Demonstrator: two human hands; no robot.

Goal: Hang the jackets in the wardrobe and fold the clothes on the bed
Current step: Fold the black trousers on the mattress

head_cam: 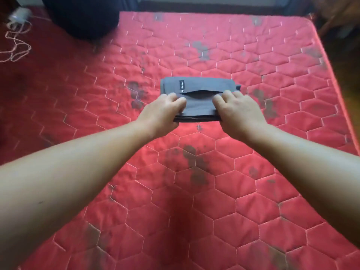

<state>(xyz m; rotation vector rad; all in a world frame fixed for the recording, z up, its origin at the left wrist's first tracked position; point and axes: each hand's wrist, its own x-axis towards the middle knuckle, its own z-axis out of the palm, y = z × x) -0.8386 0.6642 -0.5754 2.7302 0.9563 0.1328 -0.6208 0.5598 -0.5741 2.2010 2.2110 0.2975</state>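
Head view: folded grey garment [196, 100] in hand, middle of the red mattress [253, 172].
Left hand [163, 112] and right hand [239, 110] each curl their fingers over a near corner of the garment, gripping it. It lies as a flat stack, its long axis parallel to the mattress's far edge, with the pocket slit and label facing up (layered fold edges face the person). Judged soft, light and apt to slump, so it is best held at both ends, pinching all layers together. A dark bundle [81, 16] sits at the far left corner.

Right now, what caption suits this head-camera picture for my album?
Left hand and right hand grip a folded grey garment lying on a red quilted mattress.
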